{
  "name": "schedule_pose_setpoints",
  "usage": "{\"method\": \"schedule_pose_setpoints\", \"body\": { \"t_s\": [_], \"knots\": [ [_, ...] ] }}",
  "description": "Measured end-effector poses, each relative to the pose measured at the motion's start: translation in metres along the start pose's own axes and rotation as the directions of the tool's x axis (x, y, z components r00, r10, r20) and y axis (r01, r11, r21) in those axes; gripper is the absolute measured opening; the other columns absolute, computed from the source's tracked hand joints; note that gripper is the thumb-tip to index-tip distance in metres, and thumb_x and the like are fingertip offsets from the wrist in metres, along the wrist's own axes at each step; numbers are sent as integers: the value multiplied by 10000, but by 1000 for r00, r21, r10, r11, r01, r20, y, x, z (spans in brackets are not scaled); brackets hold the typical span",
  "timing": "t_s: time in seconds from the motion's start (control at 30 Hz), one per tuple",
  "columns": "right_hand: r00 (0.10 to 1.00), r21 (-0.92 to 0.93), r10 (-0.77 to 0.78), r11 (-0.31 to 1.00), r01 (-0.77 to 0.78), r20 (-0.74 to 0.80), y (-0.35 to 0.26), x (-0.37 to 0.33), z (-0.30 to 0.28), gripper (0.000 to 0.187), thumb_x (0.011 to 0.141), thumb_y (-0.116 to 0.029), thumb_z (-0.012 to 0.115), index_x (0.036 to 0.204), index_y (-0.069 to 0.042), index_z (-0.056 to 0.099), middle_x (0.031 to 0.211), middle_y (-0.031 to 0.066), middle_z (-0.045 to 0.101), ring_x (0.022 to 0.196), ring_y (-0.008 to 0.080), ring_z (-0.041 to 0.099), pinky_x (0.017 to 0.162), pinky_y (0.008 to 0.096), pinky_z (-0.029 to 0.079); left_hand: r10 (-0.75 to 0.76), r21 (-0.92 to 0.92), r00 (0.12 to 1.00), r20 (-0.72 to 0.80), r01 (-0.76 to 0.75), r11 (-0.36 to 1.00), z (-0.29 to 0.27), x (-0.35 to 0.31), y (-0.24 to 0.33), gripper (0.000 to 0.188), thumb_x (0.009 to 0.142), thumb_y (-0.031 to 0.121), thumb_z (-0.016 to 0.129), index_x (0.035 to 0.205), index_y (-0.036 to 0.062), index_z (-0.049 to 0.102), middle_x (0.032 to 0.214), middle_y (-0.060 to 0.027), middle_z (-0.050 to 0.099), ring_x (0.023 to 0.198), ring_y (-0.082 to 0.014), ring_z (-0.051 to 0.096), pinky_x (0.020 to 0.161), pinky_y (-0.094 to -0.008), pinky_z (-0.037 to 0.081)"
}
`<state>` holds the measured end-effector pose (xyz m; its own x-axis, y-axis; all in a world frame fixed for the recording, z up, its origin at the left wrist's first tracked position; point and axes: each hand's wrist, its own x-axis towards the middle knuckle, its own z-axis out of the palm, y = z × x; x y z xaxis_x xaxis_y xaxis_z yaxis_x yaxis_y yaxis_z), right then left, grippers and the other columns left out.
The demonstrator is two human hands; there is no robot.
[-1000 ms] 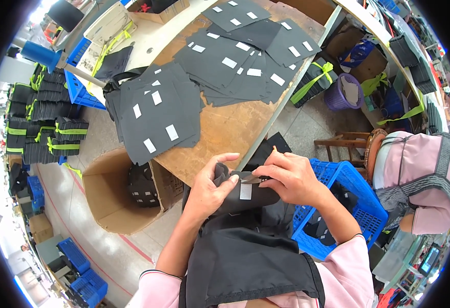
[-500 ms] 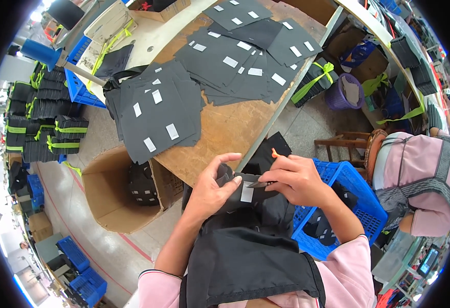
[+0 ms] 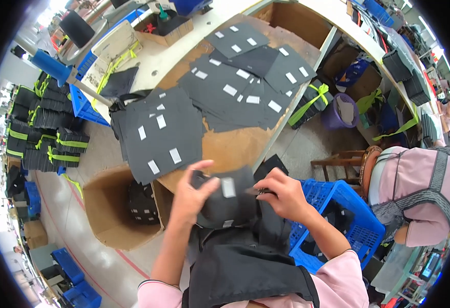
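Note:
My left hand (image 3: 190, 196) grips a black fabric panel (image 3: 243, 177) by its left edge, thumb on top. The panel is curved and blurred by motion, with a white rectangular patch (image 3: 228, 187) facing up. My right hand (image 3: 285, 196) is closed round a small pair of thread snips (image 3: 252, 191), their dark blades pointing left at the panel's right side. Whether the blades touch the panel I cannot tell. On the wooden board ahead lie a stack of similar black panels (image 3: 158, 141) at the left and a spread pile of them (image 3: 235, 87) farther off.
An open cardboard box (image 3: 101, 205) stands at lower left with black pieces inside. To my right is a blue plastic crate (image 3: 358, 223) holding more pieces. Another person in pink (image 3: 405, 174) sits beyond it. A purple basket (image 3: 340, 115) stands under the table.
The panel has swung up and left with my left hand, its patch now tilted. The snips have drawn back from the white patch to the panel's right side. My view has shifted slightly.

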<state>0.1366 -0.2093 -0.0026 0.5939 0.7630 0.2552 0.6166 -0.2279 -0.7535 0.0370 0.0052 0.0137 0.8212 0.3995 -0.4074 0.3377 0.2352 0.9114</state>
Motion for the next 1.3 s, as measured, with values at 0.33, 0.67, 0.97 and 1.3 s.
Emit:
{"method": "schedule_pose_setpoints", "body": {
  "t_s": [0.33, 0.67, 0.97, 1.3],
  "knots": [
    [842, 156, 399, 917, -368, -364, 109, 137, 11, 218, 747, -141, 703, 924, -64, 600, 722, 62, 550, 645, 194, 528, 598, 324, 431, 756, 864, 450, -476, 76, 498, -104, 103, 27, 930, 705, 181, 753, 1433, 135, 177, 1483, -220, 96, 1353, -400, 149, 1067, -523, 188],
    [968, -434, 169, 870, -234, -185, 151, 268, -22, 546, 718, -251, 725, 1193, -98, 504, 1118, 118, 558, 951, 347, 598, 793, 422, 494, 651, 996, 758, 44, -85, 32, -63, 97, -42, 563, 806, 338, 597, 1301, 118, 444, 1440, -188, 266, 1339, -351, 218, 1056, -582, 117],
    [974, -768, 162, 640, 19, 160, 186, 326, 0, 376, 738, -180, 614, 1068, -39, 503, 932, 144, 607, 808, 316, 647, 673, 400, 527, 624, 995, 780, 44, -94, 47, -60, 97, -29, 563, 796, 292, 595, 1296, 92, 432, 1437, -188, 270, 1342, -343, 216, 1058, -577, 105],
    [977, -804, -184, 563, 193, 106, 175, 313, -20, 65, 783, -113, 526, 794, -63, 566, 781, 72, 576, 650, 245, 646, 527, 362, 516, 629, 994, 775, 56, -103, 37, -58, 96, -36, 565, 790, 320, 605, 1292, 113, 448, 1424, -195, 293, 1320, -351, 256, 1044, -594, 132]
  ]
}}
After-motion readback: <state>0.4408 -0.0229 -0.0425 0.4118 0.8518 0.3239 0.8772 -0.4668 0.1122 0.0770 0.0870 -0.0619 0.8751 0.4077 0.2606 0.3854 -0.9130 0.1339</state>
